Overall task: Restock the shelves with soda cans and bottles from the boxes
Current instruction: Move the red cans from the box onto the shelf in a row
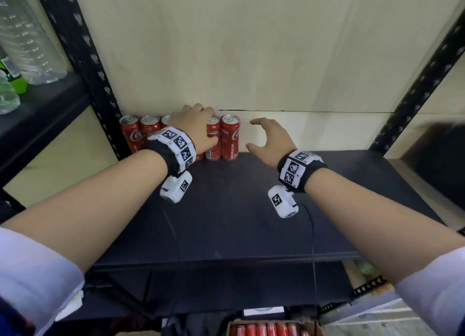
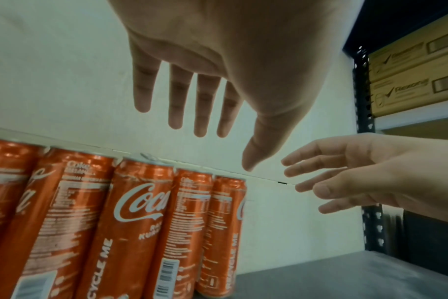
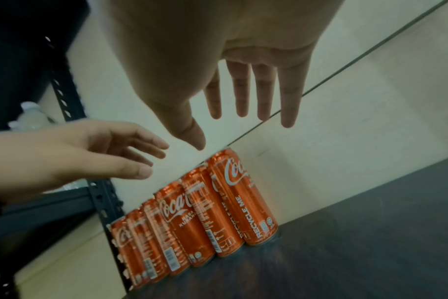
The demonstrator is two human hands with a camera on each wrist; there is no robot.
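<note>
The left hand (image 1: 193, 124) is hovering over the row of Coca-Cola cans (image 1: 230, 136), fingers straight and spread, grasping nothing. The cans are standing upright at the far left of the dark shelf (image 1: 251, 209), against the wall. Just right of them, the right hand (image 1: 273, 139) is hanging released, fingers loosely curved.

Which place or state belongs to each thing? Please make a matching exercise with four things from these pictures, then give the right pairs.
Things:
1. red cans
2. left hand
3. clear water bottles
4. box of cans

Places or states:
A. on the neighbouring shelf, far left
B. below the shelf, at the bottom edge
C. standing in a row against the back wall
D. open, above the row

Pairs: 1-C, 2-D, 3-A, 4-B
</note>
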